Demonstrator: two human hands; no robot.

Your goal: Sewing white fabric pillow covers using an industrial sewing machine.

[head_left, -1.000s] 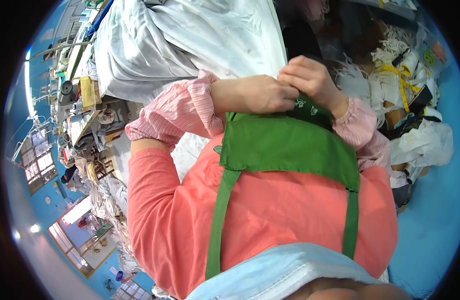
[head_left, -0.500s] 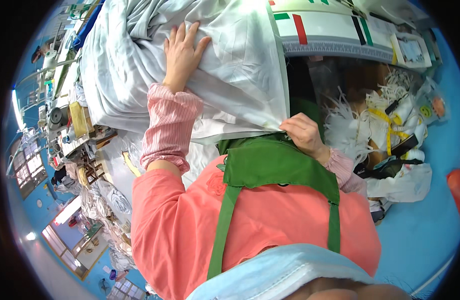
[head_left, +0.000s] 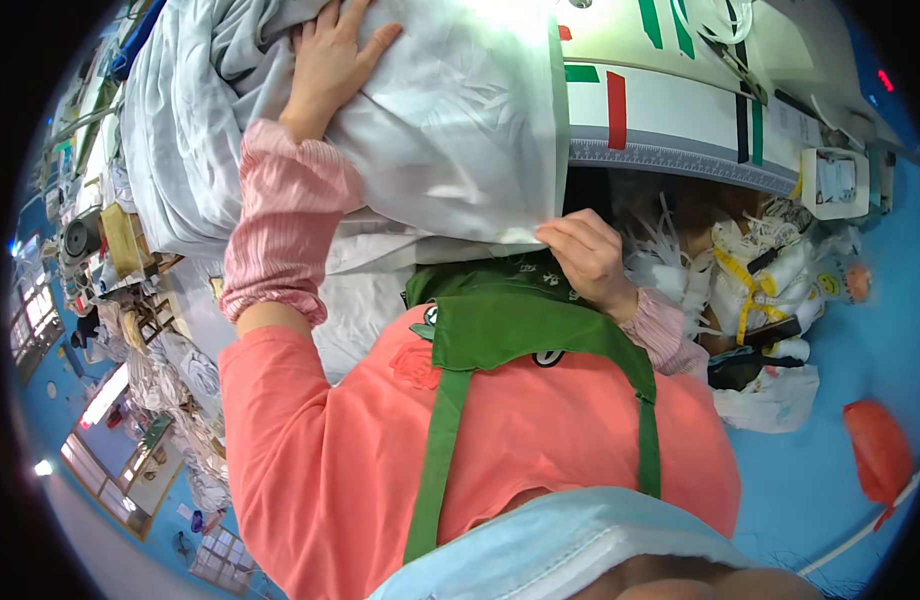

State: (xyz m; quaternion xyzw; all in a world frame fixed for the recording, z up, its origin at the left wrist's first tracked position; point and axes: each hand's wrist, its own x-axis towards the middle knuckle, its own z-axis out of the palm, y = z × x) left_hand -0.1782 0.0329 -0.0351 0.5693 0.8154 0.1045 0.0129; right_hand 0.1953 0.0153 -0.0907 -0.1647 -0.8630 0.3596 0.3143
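A large pale grey-white cloth covers the work surface before me, bunched in folds on the left and smoother toward its right edge. My left hand lies flat on it with fingers spread, near the top of the view. At the cloth's near right corner, my right hand pinches the edge between thumb and fingers. Just beyond that corner, the cloth's right edge runs straight away from me along a white table.
On the white table are red, green and black tape strips and a grey ruler along its front. Below right sit white scraps, a yellow tape measure and a plastic bag. A red bag is on the blue floor.
The view has shifted, showing more of the table at right. My left hand still presses flat on the cloth, and my right hand keeps its pinch on the corner.
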